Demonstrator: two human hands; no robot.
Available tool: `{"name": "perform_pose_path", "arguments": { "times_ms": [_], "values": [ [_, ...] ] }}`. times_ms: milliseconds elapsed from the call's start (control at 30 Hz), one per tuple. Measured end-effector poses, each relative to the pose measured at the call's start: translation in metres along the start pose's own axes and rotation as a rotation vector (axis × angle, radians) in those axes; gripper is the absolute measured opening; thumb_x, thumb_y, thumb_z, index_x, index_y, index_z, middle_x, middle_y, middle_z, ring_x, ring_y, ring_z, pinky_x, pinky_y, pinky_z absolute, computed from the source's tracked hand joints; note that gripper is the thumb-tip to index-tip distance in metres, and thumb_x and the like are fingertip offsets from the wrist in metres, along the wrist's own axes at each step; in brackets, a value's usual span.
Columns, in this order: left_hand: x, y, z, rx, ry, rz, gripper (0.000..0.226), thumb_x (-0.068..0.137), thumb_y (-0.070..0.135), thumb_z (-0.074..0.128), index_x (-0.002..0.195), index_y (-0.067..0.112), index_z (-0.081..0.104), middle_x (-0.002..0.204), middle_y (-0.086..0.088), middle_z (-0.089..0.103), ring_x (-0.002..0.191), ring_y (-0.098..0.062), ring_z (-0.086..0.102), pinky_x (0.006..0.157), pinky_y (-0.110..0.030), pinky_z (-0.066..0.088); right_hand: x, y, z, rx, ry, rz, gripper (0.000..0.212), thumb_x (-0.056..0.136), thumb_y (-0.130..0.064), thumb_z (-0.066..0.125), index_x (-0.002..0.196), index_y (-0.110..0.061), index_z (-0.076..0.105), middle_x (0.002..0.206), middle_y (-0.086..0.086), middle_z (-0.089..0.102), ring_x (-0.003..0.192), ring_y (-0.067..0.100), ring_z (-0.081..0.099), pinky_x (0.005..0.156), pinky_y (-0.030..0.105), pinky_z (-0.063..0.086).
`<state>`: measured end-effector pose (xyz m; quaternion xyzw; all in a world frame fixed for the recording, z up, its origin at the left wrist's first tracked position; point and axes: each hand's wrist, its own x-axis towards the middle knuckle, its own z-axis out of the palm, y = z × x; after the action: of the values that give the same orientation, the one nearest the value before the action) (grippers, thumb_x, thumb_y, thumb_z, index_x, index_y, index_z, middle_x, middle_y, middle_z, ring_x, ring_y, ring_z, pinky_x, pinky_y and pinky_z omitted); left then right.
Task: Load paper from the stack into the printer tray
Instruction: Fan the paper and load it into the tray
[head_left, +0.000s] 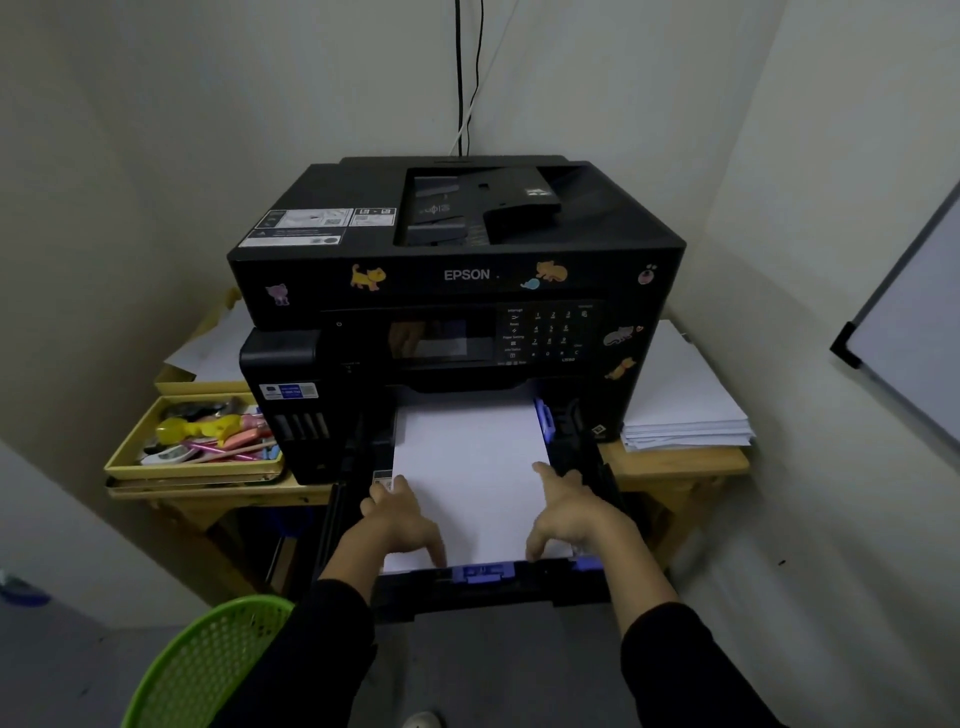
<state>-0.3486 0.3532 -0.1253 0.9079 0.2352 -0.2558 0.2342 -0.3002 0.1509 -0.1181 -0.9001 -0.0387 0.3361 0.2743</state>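
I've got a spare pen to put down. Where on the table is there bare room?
Only a bare strip of table between the paper stack and the front edge. Left is crowded: the yellow tray is full, and the printer fills the middle.

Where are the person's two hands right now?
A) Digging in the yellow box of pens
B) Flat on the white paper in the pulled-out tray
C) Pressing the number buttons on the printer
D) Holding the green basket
B: the left hand and the right hand both lie spread on the white paper in the pulled-out tray of the printer.
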Motion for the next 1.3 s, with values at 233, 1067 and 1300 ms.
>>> {"name": "perform_pose_path", "arguments": {
  "times_ms": [233, 1067, 1300],
  "values": [
    [-0.005, -0.004, 0.011, 0.102, 0.076, 0.047, 0.114, 0.067, 0.025, 0.081, 0.149, 0.009, 0.003, 0.151, -0.021, 0.005, 0.139, -0.038, 0.015, 0.111, -0.043, 0.033, -0.001, 0.006, 0.020, -0.202, 0.129, -0.054, 0.104, 0.071, -0.012, 0.076, 0.151, -0.025, 0.011, 0.149, 0.012, 0.010, 0.139, 0.034, 0.017, 0.107, 0.044, 0.040],
    [-0.023, 0.005, 0.061, 0.418, 0.047, 0.435, 0.101, 0.083, 0.014, 0.056, 0.148, 0.003, -0.020, 0.156, -0.013, -0.026, 0.145, -0.025, -0.025, 0.119, -0.035, -0.010, -0.013, 0.005, 0.061, -0.616, 0.050, -0.300, 0.107, 0.079, -0.008, 0.061, 0.152, -0.021, -0.016, 0.155, 0.014, -0.030, 0.142, 0.038, -0.029, 0.119, 0.054, -0.008],
    [0.009, 0.018, 0.036, 0.510, 0.094, 0.405, 0.102, 0.085, 0.030, 0.057, 0.149, 0.004, -0.018, 0.157, -0.012, -0.022, 0.146, -0.025, -0.022, 0.120, -0.038, -0.008, 0.018, -0.022, 0.048, -0.616, 0.099, -0.295, 0.104, 0.079, -0.008, 0.060, 0.153, -0.023, -0.013, 0.156, 0.013, -0.029, 0.142, 0.038, -0.029, 0.118, 0.053, -0.009]
  ]
}}
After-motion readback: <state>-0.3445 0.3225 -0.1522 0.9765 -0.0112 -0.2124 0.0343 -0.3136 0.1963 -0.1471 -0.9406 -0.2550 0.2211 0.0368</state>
